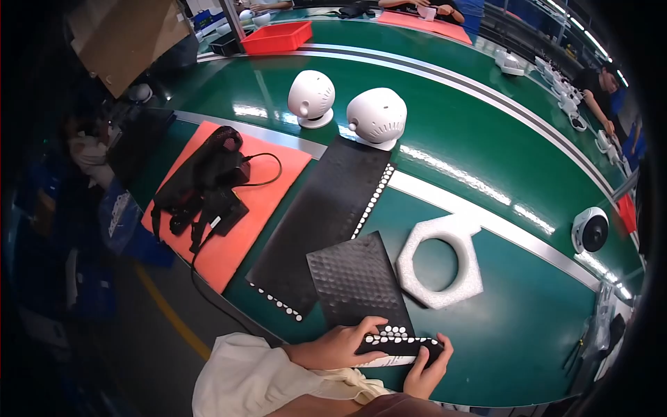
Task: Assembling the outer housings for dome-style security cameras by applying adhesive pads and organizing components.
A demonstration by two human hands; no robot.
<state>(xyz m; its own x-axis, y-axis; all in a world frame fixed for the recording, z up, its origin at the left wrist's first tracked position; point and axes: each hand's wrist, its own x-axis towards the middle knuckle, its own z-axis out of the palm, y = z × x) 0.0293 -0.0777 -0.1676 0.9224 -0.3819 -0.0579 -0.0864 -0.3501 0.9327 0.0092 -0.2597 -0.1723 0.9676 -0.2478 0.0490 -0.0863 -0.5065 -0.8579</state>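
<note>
Both hands on one item: left hand [340,345] closed on the left end of a black block [406,345], right hand [427,368] clamped on its right end, thumb on the near side. Block held at the near edge of the green desk [528,313]; white dots run along its upper edge. Just beyond it lies a small black sheet [358,274], bumpy-surfaced, its upper left part beside a long black sheet [323,201] with white dots at its borders. White foam ring [471,260] right of the small sheet. Left: orange mat [262,201] bearing a black cabled bundle [215,163]. Far end of long sheet: two rounded white devices [377,117] standing upright, apart.
</note>
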